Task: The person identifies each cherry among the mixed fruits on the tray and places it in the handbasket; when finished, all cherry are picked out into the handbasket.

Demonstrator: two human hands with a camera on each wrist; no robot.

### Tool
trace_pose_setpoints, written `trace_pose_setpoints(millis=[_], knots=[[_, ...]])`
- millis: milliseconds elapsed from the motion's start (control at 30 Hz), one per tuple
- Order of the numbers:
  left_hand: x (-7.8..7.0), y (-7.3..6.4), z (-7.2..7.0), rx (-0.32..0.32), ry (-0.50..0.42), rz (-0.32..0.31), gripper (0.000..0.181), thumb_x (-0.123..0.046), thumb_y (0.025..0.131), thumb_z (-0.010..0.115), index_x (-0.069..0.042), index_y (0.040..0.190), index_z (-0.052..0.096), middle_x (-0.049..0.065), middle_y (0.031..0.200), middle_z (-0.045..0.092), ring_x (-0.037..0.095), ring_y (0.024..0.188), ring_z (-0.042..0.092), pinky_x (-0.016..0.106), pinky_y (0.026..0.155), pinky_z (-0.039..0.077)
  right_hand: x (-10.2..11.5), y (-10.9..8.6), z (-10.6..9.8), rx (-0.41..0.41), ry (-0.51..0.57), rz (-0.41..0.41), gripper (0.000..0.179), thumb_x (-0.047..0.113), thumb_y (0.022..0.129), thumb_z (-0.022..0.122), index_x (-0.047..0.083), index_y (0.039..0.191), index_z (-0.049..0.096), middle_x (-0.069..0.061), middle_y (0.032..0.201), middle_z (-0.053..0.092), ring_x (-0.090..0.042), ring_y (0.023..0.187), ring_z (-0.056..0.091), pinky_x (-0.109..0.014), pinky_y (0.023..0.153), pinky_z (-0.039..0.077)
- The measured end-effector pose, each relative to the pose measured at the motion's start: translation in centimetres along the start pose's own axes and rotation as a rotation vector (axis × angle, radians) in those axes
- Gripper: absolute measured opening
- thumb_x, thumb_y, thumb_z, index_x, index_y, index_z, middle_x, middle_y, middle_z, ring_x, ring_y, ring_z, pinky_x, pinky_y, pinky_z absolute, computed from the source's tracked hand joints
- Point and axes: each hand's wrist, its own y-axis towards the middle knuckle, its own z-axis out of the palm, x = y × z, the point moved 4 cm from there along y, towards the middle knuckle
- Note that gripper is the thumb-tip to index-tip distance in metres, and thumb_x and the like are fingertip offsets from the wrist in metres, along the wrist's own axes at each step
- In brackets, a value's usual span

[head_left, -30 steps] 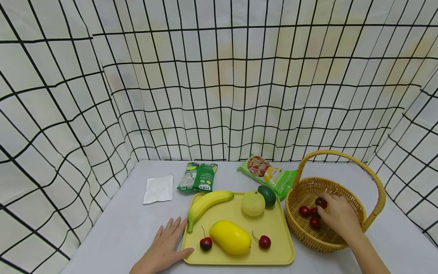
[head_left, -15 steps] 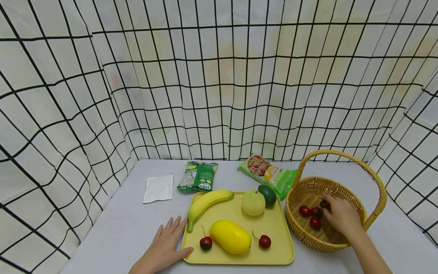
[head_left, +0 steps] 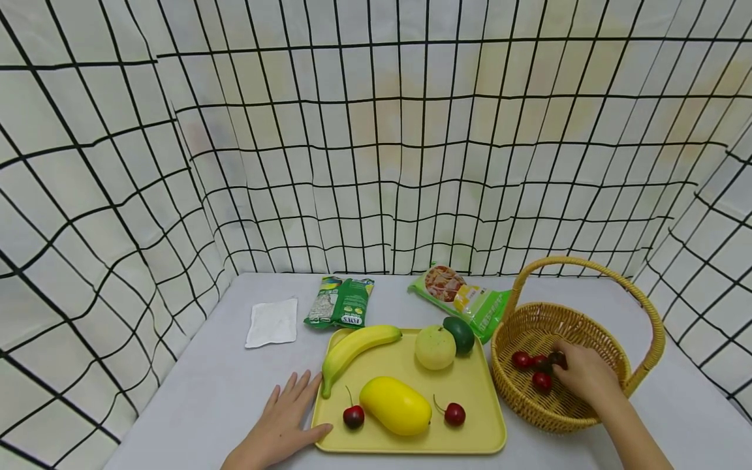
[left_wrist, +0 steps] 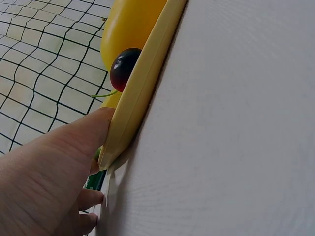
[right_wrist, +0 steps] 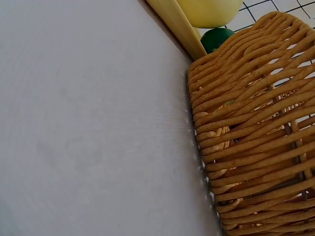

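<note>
- Head view: at lower right of the frame, your right hand (head_left: 587,375) reaches inside the wicker basket (head_left: 531,409), thumb and fingertips pinching a dark cherry (head_left: 557,360); three red cherries (head_left: 542,382) lie just left of it.
- The basket handle (head_left: 656,336) arches over the basket, its right side dropping near your wrist; your forearm hides part of the near rim.
- Your left hand (head_left: 281,418), bottom left of centre, lies spread and holds nothing, thumb on the yellow tray (head_left: 464,391).
- That tray bears a banana (head_left: 355,352), a mango (head_left: 396,406), a pale green round fruit (head_left: 435,348), a dark green fruit (head_left: 461,335) and two stemmed cherries (head_left: 353,417). Two green packets (head_left: 339,303) and a white square (head_left: 272,324) lie behind.
- Left wrist view: you see the tray's outer wall, with your thumb against it at centre left; the mango is cut off at the top.
- Right wrist view: basket weave fills the right side, hiding your fingers and the pinched cherry; reddish patches behind it are hard to make out.
</note>
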Motion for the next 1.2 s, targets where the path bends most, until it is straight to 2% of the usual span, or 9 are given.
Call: trace_pose_setpoints(millis=[167,333,533,700,900,1067,1200], knots=[[0.0,0.0,0.0,0.006,-0.002,-0.011,0.096,-0.069,0.071,0.058,-0.01,0.143,0.032,0.019,0.146,0.026,0.04,0.135,0.014,0.061,0.104,0.005,0.1,0.0,-0.1,0.007,0.003,-0.003,0.033,0.01,0.077,0.068,-0.001,0.107,0.06,-0.02,0.091,0.064,-0.037,0.08,0.06,-0.049,0.061,0.049],[-0.4,-0.6,0.6,0.009,-0.016,0.008,0.095,-0.068,0.072,0.058,-0.01,0.143,0.033,0.019,0.146,0.026,0.04,0.135,0.014,0.061,0.105,0.004,-0.3,-0.8,0.0,0.009,0.015,0.005,0.035,0.009,0.078,0.067,-0.003,0.109,0.059,-0.015,0.086,0.063,-0.027,0.071,0.058,-0.041,0.055,0.048],[-0.2,-1.2,0.8,-0.02,-0.01,0.041,0.092,-0.065,0.074,0.059,-0.01,0.143,0.033,0.019,0.146,0.027,0.04,0.135,0.015,0.06,0.105,0.006,0.0,-1.0,0.2,-0.054,0.018,-0.029,0.029,0.01,0.08,0.064,-0.003,0.106,0.061,-0.012,0.082,0.063,-0.019,0.065,0.052,-0.035,0.052,0.045],[-0.2,-0.1,-0.3,-0.063,0.029,0.088,0.091,-0.064,0.076,0.057,-0.009,0.144,0.029,0.019,0.147,0.024,0.041,0.135,0.013,0.06,0.105,0.005,0.4,0.3,-0.8,-0.109,0.013,-0.049,0.028,0.012,0.081,0.063,-0.003,0.105,0.062,-0.012,0.079,0.061,-0.02,0.062,0.046,-0.032,0.05,0.039],[-0.1,0.8,-1.0,-0.076,0.054,0.13,0.091,-0.061,0.079,0.056,-0.006,0.144,0.026,0.022,0.147,0.022,0.042,0.135,0.011,0.061,0.105,0.004,0.5,1.2,-1.5,-0.113,0.017,-0.037,0.03,0.014,0.083,0.061,-0.003,0.107,0.06,-0.019,0.084,0.06,-0.027,0.068,0.046,-0.037,0.053,0.038],[0.0,1.1,-1.3,-0.057,0.057,0.13,0.09,-0.059,0.08,0.056,-0.005,0.145,0.024,0.023,0.147,0.02,0.041,0.136,0.009,0.06,0.106,0.002,0.6,1.7,-1.5,-0.106,0.024,-0.021,0.03,0.015,0.084,0.059,-0.002,0.109,0.059,-0.023,0.09,0.059,-0.031,0.074,0.047,-0.042,0.057,0.04],[0.0,0.7,-0.8,-0.014,0.055,0.124,0.091,-0.06,0.081,0.055,-0.005,0.145,0.022,0.023,0.148,0.018,0.042,0.136,0.007,0.06,0.105,0.001,0.4,1.0,-1.2,-0.08,0.019,-0.005,0.03,0.015,0.084,0.059,-0.002,0.109,0.059,-0.024,0.093,0.059,-0.032,0.075,0.047,-0.043,0.058,0.039]])
